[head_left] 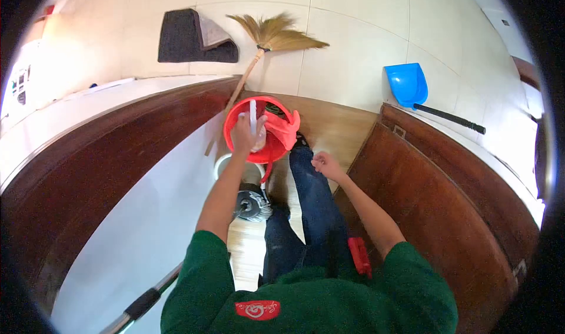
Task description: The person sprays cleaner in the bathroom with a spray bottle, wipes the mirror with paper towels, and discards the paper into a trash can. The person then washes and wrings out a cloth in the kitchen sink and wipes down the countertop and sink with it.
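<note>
My left hand (pixel 242 135) is inside the mouth of a red bucket (pixel 228 135), fingers closed round a whitish, partly see-through bottle-like thing (pixel 253 113). A red, cloth-like or plastic piece (pixel 283 132) lies over the bucket's right side, and a dark round item shows inside near the far rim. My right hand (pixel 327 166) hovers beside my jeans-clad knee, its fingers loosely curled with nothing seen in them. Close below the bucket is a round mop head (pixel 253 206) with pale strands, near my feet.
A grass broom (pixel 276 35) leans past the bucket onto the tiles, near a folded dark mat (pixel 182 37). To the right lies a blue dustpan (pixel 406 86) with a black handle. Brown wooden panels (pixel 424 199) flank both sides. A metal pole (pixel 140 304) crosses the lower left.
</note>
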`<state>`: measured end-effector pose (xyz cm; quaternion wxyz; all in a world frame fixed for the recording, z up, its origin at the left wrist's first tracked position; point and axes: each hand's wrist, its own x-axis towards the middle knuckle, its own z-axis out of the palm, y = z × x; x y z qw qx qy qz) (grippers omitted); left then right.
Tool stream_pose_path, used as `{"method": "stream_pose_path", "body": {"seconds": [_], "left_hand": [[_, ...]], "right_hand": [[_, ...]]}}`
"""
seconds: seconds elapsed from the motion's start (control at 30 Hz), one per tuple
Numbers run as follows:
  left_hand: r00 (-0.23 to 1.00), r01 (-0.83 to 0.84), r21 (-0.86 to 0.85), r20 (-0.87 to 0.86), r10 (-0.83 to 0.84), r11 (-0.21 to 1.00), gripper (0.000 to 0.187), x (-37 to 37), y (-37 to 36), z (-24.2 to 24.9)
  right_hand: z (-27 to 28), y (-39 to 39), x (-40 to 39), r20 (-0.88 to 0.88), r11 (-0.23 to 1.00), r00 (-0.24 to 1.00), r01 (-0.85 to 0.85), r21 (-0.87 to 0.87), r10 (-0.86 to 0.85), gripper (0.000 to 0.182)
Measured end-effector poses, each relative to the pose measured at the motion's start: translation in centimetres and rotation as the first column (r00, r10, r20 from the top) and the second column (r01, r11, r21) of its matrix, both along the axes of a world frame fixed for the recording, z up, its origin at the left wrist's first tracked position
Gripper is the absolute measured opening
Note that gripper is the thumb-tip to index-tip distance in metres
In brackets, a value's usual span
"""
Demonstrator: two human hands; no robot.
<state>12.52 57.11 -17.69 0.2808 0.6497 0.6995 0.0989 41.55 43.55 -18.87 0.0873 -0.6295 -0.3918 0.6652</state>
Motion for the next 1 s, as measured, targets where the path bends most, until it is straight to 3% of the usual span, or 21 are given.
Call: {"method": "stream_pose_path", "body": {"seconds": [0.03,0.13,0.23,0.3,0.37,0.43,0.5,0.57,0.67,0.73,0.8,0.87,0.9,0.97,1.0], "left_hand": [[0.996,-0.027,-0.128,-0.085,0.016,0.991,0.056,0.3,1.1,-1.4],[1.0,-0.01,0.058,0.014,0.009,0.998,0.057,0.2,2.0,-6.9],[1.0,0.01,-0.035,0.014,-0.009,0.999,0.044,0.5,1.6,-9.2],[0.996,-0.067,-0.055,0.052,0.07,0.996,0.036,0.1,1.0,-11.6],[0.989,-0.112,-0.049,0.094,0.116,0.992,0.029,-0.4,0.6,-12.6],[0.975,-0.192,-0.064,0.103,0.197,0.979,0.03,-1.1,0.3,-12.7],[0.969,-0.228,-0.038,0.089,0.231,0.973,0.031,-1.8,-0.3,-12.4],[0.974,-0.221,0.027,0.054,0.22,0.975,0.032,-2.4,-2.1,-11.0],[0.956,-0.283,0.023,0.091,0.28,0.959,0.032,-2.7,-7.4,-8.5],[0.89,-0.403,-0.077,0.2,0.41,0.912,0.028,-1.7,-10.6,-4.9],[0.899,-0.412,-0.129,0.106,0.426,0.902,0.028,-1.3,-14.4,-1.9],[0.856,-0.47,-0.286,0.084,0.51,0.835,0.028,-0.2,-15.9,3.3],[0.822,-0.49,-0.31,0.148,0.551,0.815,0.026,0.2,-16.7,5.5],[0.786,-0.502,-0.346,0.201,0.585,0.793,0.021,-0.5,-20.3,6.3],[0.787,-0.5,-0.36,0.19,0.587,0.788,0.019,-1.0,-22.8,5.7]], "right_hand": [[-0.7,0.0,0.8,0.059,0.996,0.995,-0.079,0.036,0.076,0.024],[-1.4,1.0,0.4,0.135,0.975,0.981,-0.161,0.153,0.141,0.021],[-1.4,5.6,-3.9,0.042,0.955,0.987,-0.16,0.25,0.154,0.023],[-4.8,7.4,-7.7,0.006,0.861,0.991,-0.122,0.494,0.137,0.025],[-7.7,10.3,-11.8,0.079,0.669,0.994,-0.107,0.735,0.071,0.026],[-13.7,10.9,-15.3,0.198,0.692,0.98,-0.129,0.71,-0.021,0.025],[-21.8,11.1,-17.5,0.058,0.888,0.985,-0.171,0.426,0.162,0.024],[-30.8,9.2,-18.9,-0.194,0.996,0.977,0.089,0.023,-0.083,0.021],[-25.1,8.0,-17.8,-0.185,0.976,0.98,0.103,0.191,-0.068,0.013],[-22.7,8.2,-17.7,-0.1,0.969,0.972,0.223,0.101,-0.214,0.01],[-20.2,9.3,-17.1,-0.23,0.916,0.888,0.398,-0.047,-0.397,0.015],[-18.6,10.0,-16.8,-0.334,0.82,0.749,0.526,-0.227,-0.573,0.03],[-18.6,10.7,-17.0,-0.303,0.745,0.688,0.54,-0.393,-0.659,0.044],[-24.9,9.1,-17.6,-0.42,0.587,0.412,0.601,-0.542,-0.809,0.043],[-26.2,9.8,-17.5,-0.414,0.569,0.392,0.614,-0.547,-0.822,0.04]]}}
